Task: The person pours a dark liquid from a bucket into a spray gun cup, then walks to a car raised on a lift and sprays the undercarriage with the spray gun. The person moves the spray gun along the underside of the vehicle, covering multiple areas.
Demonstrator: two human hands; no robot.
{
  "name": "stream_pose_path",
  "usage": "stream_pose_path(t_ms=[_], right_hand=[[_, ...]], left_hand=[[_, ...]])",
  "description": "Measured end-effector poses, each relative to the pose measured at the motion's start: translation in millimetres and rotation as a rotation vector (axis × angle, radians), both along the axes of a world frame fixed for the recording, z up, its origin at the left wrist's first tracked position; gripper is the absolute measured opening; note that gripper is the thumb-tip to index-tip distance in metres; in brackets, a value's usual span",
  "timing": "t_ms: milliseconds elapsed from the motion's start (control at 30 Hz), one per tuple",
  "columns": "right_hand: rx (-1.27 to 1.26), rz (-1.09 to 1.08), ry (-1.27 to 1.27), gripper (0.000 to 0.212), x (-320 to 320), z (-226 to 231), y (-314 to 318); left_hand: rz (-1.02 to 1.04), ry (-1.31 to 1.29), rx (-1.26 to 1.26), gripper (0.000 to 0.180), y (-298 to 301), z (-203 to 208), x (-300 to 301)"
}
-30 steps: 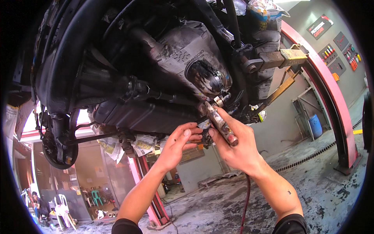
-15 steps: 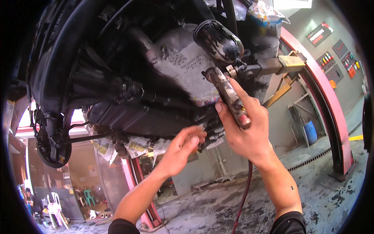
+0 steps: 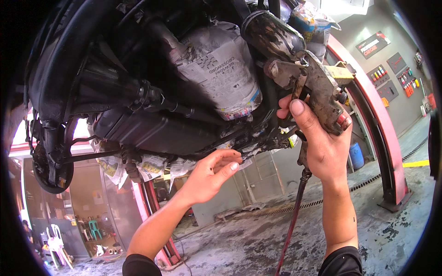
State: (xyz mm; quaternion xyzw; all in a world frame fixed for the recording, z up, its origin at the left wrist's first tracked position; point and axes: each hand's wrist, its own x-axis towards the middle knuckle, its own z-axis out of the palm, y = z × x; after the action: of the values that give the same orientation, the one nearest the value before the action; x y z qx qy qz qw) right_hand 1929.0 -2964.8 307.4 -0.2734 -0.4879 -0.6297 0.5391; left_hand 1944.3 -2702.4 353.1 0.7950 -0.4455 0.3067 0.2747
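My right hand (image 3: 324,142) is wrapped round a paint-stained spray gun (image 3: 317,89), its fingers by the trigger. A cylindrical cup (image 3: 272,33), streaked black, shows at the gun's upper end. From the grip a dark red hose (image 3: 291,225) runs down toward the floor. My left hand (image 3: 212,177) is empty, its fingers stretched and the thumb apart, below the vehicle's black underside (image 3: 156,135). Newspaper (image 3: 221,69) is wrapped over a part of the underside left of the gun, with dark specks on it.
A pink lift post (image 3: 389,138) rises at the right, with a yellow lift arm (image 3: 340,72) near the gun. More newspaper (image 3: 154,165) hangs under the vehicle. A blue drum (image 3: 356,156) and wall-hung tools (image 3: 407,83) are farther back. A black-coated wheel-side part (image 3: 53,170) hangs at left.
The spray gun has turned and moved right with my right hand, uncovering more newspaper. My left hand has shifted slightly, its fingers straighter. The dark blur over the underside has lessened.
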Motion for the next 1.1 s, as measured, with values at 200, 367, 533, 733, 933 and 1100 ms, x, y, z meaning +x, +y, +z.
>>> stream_pose_path(t_ms=[200, 367, 533, 733, 933, 1100], right_hand=[[0.019, -0.055, -0.033, 0.022, -5, 20, 17], [0.020, -0.411, 0.033, 0.044, -6, 38, 24], [0.119, -0.873, -0.087, 0.046, -6, 69, 28], [0.123, -1.376, -0.036, 0.056, -8, 89, 25], [0.171, -1.572, -0.146, 0.062, -7, 100, 25], [0.188, -1.787, -0.150, 0.061, -17, 96, 30]], left_hand=[[-0.001, 0.013, 0.030, 0.047, 4, -4, 10], [-0.056, 0.053, -0.006, 0.051, 13, -14, 42], [-0.143, 0.126, -0.020, 0.049, 19, -24, 80], [-0.252, 0.206, -0.036, 0.043, 30, -42, 118], [-0.339, 0.218, -0.026, 0.050, 35, -63, 156], [-0.448, 0.230, 0.023, 0.052, 38, -80, 184]])
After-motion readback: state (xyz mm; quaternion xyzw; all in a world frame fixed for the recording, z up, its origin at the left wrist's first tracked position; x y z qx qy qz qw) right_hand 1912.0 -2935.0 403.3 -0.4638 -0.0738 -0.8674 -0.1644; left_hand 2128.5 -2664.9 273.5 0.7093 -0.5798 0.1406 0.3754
